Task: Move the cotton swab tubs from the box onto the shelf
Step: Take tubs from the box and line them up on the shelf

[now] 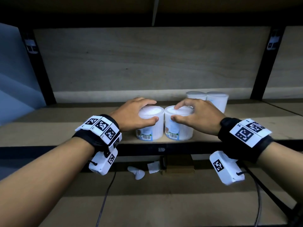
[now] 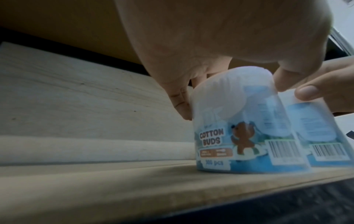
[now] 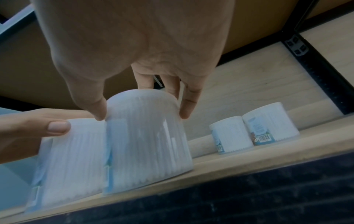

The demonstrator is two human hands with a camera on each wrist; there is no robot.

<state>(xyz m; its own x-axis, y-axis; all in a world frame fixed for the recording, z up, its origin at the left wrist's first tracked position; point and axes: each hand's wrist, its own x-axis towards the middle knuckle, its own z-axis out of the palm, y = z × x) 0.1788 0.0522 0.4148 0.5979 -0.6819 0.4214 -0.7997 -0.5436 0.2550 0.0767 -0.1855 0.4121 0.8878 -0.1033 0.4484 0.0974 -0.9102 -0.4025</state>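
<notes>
Wooden shelf (image 1: 65, 128) with a black front edge fills the scene, backed by a pale plywood panel (image 1: 147, 63). Nearest, below the shelf edge, a small cardboard box (image 1: 178, 163) and scraps of white paper (image 1: 153, 167) lie on a lower board. At the front of the shelf two cotton swab tubs stand upright, side by side and touching. The left hand (image 1: 132, 114) holds the left tub (image 1: 151, 126) from above, its grip closed around the lid rim, thumb in front and fingers behind. The right hand (image 1: 195, 116) holds the right tub (image 1: 178, 128) likewise, thumb on the near rim and fingers curled over the far side. Both tubs rest on the shelf with barcodes facing forward. Farther back and to the right, two more tubs (image 1: 207, 99) stand together near the rear panel, apart from both hands.
</notes>
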